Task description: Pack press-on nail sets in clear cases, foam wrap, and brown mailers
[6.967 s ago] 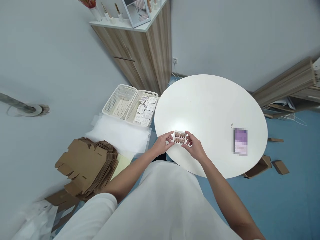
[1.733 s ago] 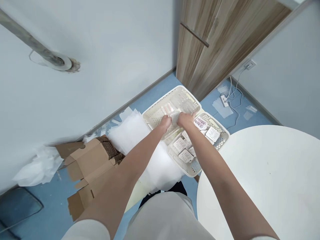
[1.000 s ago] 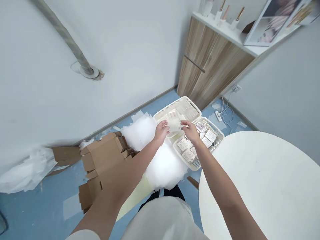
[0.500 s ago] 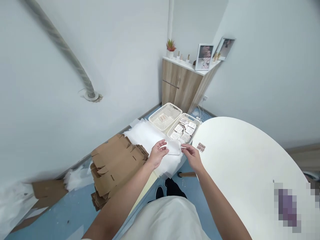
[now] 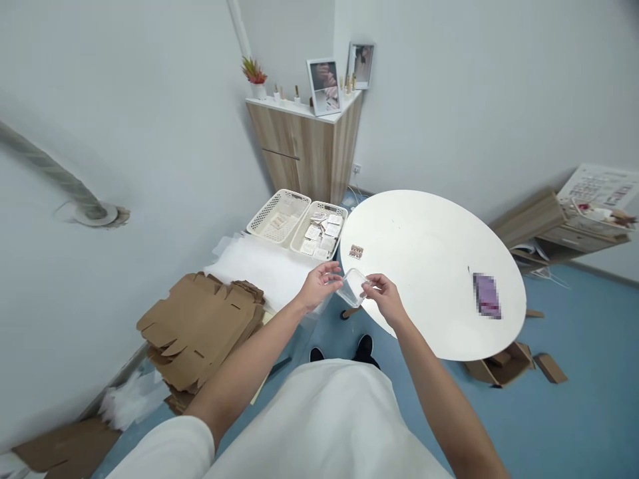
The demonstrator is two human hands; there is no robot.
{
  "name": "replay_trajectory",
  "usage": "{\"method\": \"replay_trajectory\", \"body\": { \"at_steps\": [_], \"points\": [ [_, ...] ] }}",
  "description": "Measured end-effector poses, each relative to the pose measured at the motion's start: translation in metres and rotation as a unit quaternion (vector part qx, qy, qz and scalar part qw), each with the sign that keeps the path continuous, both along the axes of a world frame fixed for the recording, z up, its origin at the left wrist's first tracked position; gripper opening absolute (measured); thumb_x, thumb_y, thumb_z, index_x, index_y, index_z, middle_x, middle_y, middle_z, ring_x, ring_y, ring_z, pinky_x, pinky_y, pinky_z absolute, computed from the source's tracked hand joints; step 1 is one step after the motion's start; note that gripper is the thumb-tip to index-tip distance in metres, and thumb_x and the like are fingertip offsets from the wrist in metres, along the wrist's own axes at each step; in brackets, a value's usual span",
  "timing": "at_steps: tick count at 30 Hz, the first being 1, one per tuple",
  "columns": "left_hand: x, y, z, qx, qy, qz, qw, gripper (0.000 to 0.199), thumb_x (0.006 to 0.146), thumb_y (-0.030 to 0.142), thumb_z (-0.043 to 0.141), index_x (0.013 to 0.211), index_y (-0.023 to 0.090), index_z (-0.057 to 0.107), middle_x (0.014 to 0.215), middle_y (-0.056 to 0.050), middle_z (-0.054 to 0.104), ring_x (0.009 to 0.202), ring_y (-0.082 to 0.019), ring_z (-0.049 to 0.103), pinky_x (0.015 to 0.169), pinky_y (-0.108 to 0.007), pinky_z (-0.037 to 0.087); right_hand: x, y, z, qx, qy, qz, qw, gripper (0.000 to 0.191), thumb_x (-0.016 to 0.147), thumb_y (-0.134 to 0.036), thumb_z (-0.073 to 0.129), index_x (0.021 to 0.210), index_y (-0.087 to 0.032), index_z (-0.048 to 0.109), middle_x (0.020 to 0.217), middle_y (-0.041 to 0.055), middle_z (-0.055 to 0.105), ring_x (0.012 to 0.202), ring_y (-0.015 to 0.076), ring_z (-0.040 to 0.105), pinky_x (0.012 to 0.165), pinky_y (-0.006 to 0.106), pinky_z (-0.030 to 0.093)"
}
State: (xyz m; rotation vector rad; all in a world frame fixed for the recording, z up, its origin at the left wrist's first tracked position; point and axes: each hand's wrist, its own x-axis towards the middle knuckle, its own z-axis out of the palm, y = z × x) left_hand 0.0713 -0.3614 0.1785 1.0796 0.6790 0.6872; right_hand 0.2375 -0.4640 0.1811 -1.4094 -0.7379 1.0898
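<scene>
Between my two hands is a small clear plastic box (image 5: 353,287), tilted, near the left edge of the round white table (image 5: 429,266). My left hand (image 5: 319,286) pinches its left side with the fingers. On its right side, my right hand (image 5: 383,296) grips it between thumb and fingers. A small set of brownish-pink pieces (image 5: 356,251) lies on the table just beyond the box. White packets (image 5: 322,233) fill one white basket (image 5: 344,216), while the other basket (image 5: 254,223) holds a few items at its bottom.
Flattened brown cardboard (image 5: 194,326) is stacked at the left beside white foam sheets (image 5: 264,266). A pixelated purple object (image 5: 486,295) lies on the table's right part. A wooden cabinet (image 5: 314,150) stands behind; an open carton (image 5: 504,366) sits on the floor at right.
The view has turned to the right, showing more of the round table and a shelf. The clear box has tilted between my hands and is now nearer the table's edge.
</scene>
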Motion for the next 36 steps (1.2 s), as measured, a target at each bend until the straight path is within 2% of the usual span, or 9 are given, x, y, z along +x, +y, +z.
{"method": "replay_trajectory", "body": {
  "at_steps": [4,8,11,16,20,24,29,33,36],
  "points": [
    [0.029,-0.013,-0.008,-0.057,-0.022,0.022,0.998,0.04,0.066,0.03,0.067,0.103,0.018,0.055,0.105,-0.008,0.053,0.092,-0.016,0.054,0.073,-0.027,0.046,0.019,-0.026,-0.003,-0.013,0.107,-0.054,0.993,0.031,0.059,-0.037,0.07,0.077,-0.021,0.05,0.074,-0.0022,0.058,0.066,0.0141,0.061,0.064,0.03,0.048],
    [0.064,-0.038,-0.017,-0.058,0.025,-0.044,0.997,0.042,0.064,0.032,0.069,0.101,0.017,0.057,0.095,-0.007,0.057,0.082,-0.014,0.056,0.069,-0.027,0.045,0.045,-0.049,-0.004,-0.004,0.188,-0.093,0.978,0.03,0.06,-0.032,0.07,0.073,-0.022,0.046,0.074,-0.0027,0.058,0.071,0.0148,0.063,0.066,0.029,0.048],
    [0.097,-0.053,-0.019,-0.031,0.055,-0.059,0.996,0.041,0.061,0.031,0.071,0.097,0.015,0.058,0.085,-0.004,0.058,0.072,-0.011,0.056,0.067,-0.026,0.045,0.071,-0.059,-0.01,-0.002,0.208,-0.1,0.973,0.03,0.06,-0.031,0.07,0.073,-0.022,0.045,0.076,-0.0029,0.057,0.075,0.0158,0.063,0.068,0.029,0.048],
    [0.141,-0.057,-0.017,-0.012,0.099,-0.033,0.994,0.042,0.067,0.036,0.066,0.102,0.017,0.056,0.089,-0.005,0.058,0.076,-0.012,0.057,0.068,-0.027,0.045,0.121,-0.064,-0.022,-0.023,0.142,-0.079,0.986,0.031,0.059,-0.036,0.07,0.078,-0.022,0.05,0.077,-0.0022,0.057,0.069,0.0149,0.061,0.068,0.031,0.047],
    [0.168,-0.062,-0.021,-0.009,0.137,-0.098,0.986,0.044,0.068,0.037,0.065,0.107,0.019,0.055,0.084,-0.004,0.06,0.074,-0.013,0.059,0.067,-0.028,0.044,0.162,-0.067,-0.025,-0.033,0.033,-0.035,0.998,0.032,0.063,-0.042,0.065,0.088,-0.022,0.058,0.078,-0.0003,0.058,0.067,0.0127,0.056,0.069,0.032,0.045],
    [0.196,-0.074,-0.033,-0.009,0.144,-0.142,0.979,0.036,0.066,0.036,0.066,0.097,0.016,0.061,0.074,-0.003,0.06,0.065,-0.011,0.057,0.065,-0.028,0.044,0.196,-0.071,-0.028,-0.049,-0.01,0.031,0.998,0.038,0.066,-0.042,0.063,0.098,-0.022,0.059,0.079,0.0015,0.059,0.071,0.014,0.054,0.071,0.033,0.045],
    [0.218,-0.089,-0.048,-0.077,0.125,-0.103,0.984,0.029,0.067,0.037,0.066,0.084,0.014,0.061,0.071,-0.003,0.06,0.063,-0.01,0.057,0.069,-0.029,0.045,0.216,-0.087,-0.042,-0.082,0.031,0.003,0.996,0.049,0.065,-0.043,0.064,0.109,-0.026,0.052,0.101,0.0047,0.056,0.08,0.0159,0.059,0.074,0.035,0.047],
    [0.224,-0.1,-0.058,-0.094,0.134,-0.096,0.982,0.031,0.067,0.038,0.065,0.086,0.015,0.057,0.077,-0.004,0.061,0.069,-0.012,0.059,0.071,-0.03,0.044,0.22,-0.101,-0.055,-0.094,0.093,-0.046,0.99,0.041,0.066,-0.042,0.064,0.101,-0.024,0.051,0.085,0.0008,0.059,0.073,0.0151,0.062,0.074,0.036,0.048],
    [0.225,-0.103,-0.061,-0.037,0.159,-0.137,0.977,0.035,0.067,0.038,0.066,0.092,0.015,0.056,0.083,-0.006,0.061,0.075,-0.014,0.059,0.072,-0.031,0.043,0.224,-0.103,-0.06,-0.077,0.091,-0.103,0.988,0.036,0.064,-0.04,0.066,0.093,-0.023,0.052,0.074,-0.0018,0.059,0.065,0.0134,0.06,0.073,0.035,0.048]
  ]
}}
